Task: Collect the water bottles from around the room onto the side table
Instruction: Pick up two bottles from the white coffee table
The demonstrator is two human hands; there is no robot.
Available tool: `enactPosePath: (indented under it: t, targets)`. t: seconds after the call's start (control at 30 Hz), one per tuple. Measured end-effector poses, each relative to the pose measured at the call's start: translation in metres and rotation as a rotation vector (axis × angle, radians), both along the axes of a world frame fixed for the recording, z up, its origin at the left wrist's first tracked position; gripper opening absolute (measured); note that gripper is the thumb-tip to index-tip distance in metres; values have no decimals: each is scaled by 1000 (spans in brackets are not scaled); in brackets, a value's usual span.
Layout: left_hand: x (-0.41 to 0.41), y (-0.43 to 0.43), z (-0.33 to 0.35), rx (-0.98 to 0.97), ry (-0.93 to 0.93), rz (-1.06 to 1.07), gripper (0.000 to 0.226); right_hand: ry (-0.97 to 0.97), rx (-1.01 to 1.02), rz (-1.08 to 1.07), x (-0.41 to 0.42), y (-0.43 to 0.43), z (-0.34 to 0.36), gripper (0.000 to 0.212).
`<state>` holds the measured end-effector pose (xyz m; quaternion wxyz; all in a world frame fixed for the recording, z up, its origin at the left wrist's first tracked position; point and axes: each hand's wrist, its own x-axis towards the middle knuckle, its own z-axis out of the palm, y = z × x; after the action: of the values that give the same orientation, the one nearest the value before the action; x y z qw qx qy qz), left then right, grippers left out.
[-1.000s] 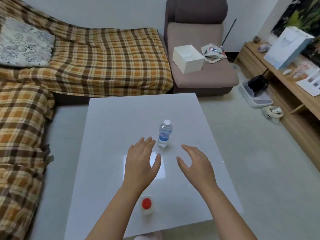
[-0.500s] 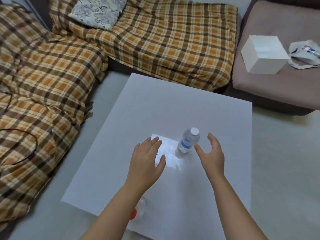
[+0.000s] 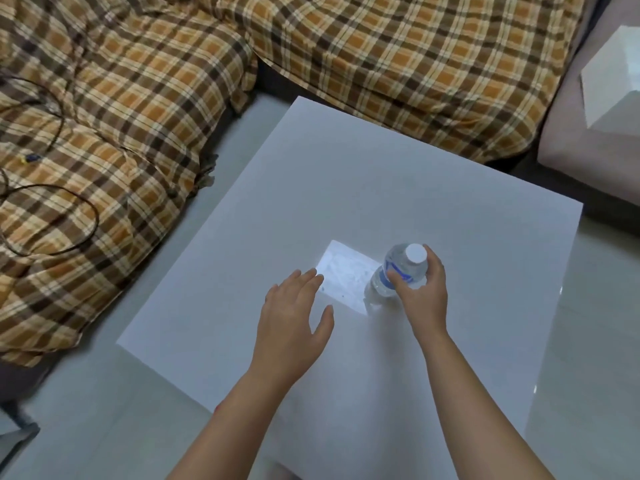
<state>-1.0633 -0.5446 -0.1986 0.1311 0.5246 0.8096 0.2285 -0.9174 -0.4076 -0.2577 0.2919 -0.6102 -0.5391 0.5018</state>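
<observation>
From my remote seat I see the right hand's fingers (image 3: 437,263) and thumb curled round the upper part of the water bottle (image 3: 401,264), just under its white cap, so the right hand (image 3: 420,299) is grasping it. The bottle stands on the white table (image 3: 346,188), right of centre, leaning a little in this wide view, its base beside a bright patch of reflected light (image 3: 343,275). The left hand (image 3: 294,327) is released, its fingers straight and together over the tabletop, holding nothing; I cannot tell if it touches the surface. Beyond the table lies a plaid-covered sofa (image 3: 415,64) with a black cable (image 3: 79,209) on it, and a white box (image 3: 613,88) at far right.
</observation>
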Motion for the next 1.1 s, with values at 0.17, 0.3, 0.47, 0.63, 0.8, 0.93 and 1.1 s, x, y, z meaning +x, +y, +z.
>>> enactPosePath:
  t: [0.17, 0.3, 0.47, 0.63, 0.8, 0.93, 1.1]
  targets:
    - [2, -9, 4, 53, -66, 60, 45, -11, 25, -38, -1, -1, -4, 67]
    - [-1, -29, 13, 88, -86, 93, 44, -28, 14, -24, -3, -16, 2, 67]
    - [-9, -69, 18, 88, -111, 187, 46, -37, -40, 41, -6, -53, 9, 67]
    - [-9, -116, 14, 80, -134, 338, 50, -33, -102, 141, -14, -102, 15, 66]
    - [-3, -155, 5, 60, -182, 450, 52, -29, -121, 301, -24, -142, 19, 67]
    - [2, -179, -5, 73, -256, 547, 55, -57, -109, 425, -28, -164, 15, 69]
    - [14, -192, -21, 55, -461, 668, 57, -70, -75, 529, -31, -183, 10, 70]
